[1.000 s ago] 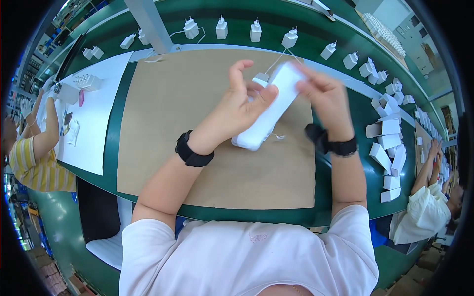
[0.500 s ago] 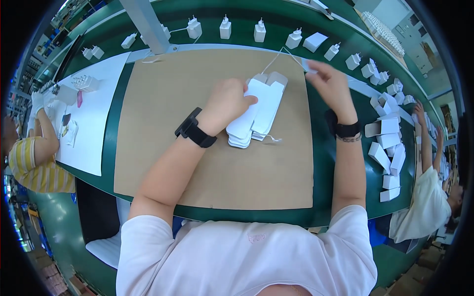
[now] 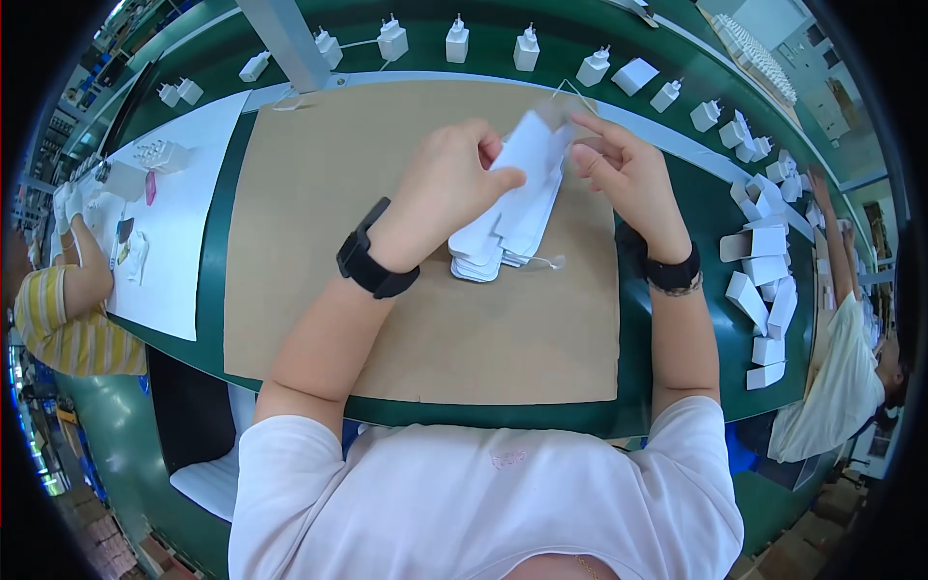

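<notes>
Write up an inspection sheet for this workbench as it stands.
Surface: brown mat on a green bench, white sheet at its left.
Job's things: stack of flat white cartons on the mat, top one lifted at its far end.
Clutter: folded white boxes at the right; white chargers in a row along the far edge.
Hands: left hand grips the top carton; right hand pinches its far end. Both wear black wristbands.
Cables: thin white cord beside the stack.
Surroundings: co-workers at both sides, grey post at the far left.
</notes>
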Motion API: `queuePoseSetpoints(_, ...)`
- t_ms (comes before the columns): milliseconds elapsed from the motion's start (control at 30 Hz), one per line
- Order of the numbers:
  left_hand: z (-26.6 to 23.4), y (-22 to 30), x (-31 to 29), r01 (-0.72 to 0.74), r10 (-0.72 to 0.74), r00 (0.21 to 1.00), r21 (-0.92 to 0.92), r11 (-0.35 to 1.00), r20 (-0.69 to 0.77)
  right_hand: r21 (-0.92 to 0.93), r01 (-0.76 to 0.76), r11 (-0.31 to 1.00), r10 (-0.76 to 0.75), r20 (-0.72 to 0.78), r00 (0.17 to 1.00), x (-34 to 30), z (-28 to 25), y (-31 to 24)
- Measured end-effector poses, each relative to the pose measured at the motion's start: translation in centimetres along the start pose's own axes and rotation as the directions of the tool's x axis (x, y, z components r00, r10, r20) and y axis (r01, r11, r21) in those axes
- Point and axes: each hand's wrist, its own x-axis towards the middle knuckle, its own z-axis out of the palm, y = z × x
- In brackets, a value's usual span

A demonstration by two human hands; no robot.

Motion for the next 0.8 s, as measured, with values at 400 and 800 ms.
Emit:
queuePoseSetpoints(400,1.9,-0.1,-0.9,-0.284,0.3,0.954,-0.377,0.882,-0.018,0.423,0.052,0.905,-0.061,0.007,0.998,-0.4,0.6,-0.7)
queuePoseSetpoints(800,2.8,-0.3,-0.5,0.003,0.219,0.957,-0.765,0.644,0.189,0.693,0.065,0.718,-0.025,-0.068,0.997,-1.0,3.2,-0.9)
